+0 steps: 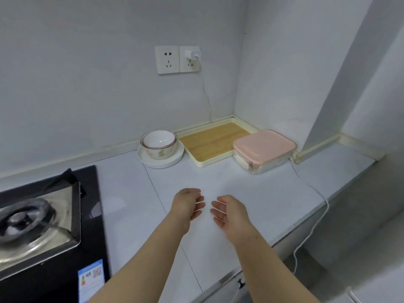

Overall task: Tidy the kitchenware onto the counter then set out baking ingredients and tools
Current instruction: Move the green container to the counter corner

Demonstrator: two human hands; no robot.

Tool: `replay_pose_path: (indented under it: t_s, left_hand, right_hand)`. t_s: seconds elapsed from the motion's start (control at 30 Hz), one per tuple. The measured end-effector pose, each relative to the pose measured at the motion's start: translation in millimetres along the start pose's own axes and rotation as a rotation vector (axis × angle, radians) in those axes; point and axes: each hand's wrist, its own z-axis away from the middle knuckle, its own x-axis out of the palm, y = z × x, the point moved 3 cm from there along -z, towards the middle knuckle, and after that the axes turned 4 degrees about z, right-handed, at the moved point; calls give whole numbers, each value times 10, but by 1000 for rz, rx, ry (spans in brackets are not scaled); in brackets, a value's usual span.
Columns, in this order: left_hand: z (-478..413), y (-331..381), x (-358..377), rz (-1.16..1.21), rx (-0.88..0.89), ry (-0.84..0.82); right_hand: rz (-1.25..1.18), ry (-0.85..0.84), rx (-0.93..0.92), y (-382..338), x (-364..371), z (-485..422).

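Note:
My left hand and my right hand hover side by side over the middle of the white counter, palms facing each other, fingers loosely curled, holding nothing. At the back of the counter stand two nested white bowls on a white plate. Right of them lies a cream tray with a wooden bottom. A clear box with a pink lid sits at the tray's right corner, something pale inside it.
A gas stove with a burner fills the left. Two wall sockets hold a white charger; its cable runs over the counter's right edge. The wall corner closes the back right.

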Motion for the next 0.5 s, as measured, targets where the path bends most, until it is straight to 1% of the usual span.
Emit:
replay_pose_path:
  t_s: [0.17, 0.3, 0.4, 0.5]
  left_hand:
    - [600, -290, -45, 64, 22, 60]
    - [1138, -619, -160, 118, 8, 156]
    - [1519, -820, -376, 171, 5, 214]
    - [1919, -971, -698, 265, 31, 307]
  right_hand:
    - [69, -71, -18, 176, -300, 463]
    - [156, -97, 8, 436, -523, 819]
    - [194, -172, 36, 680, -468, 1077]
    - [270, -275, 75, 968, -344, 1399]
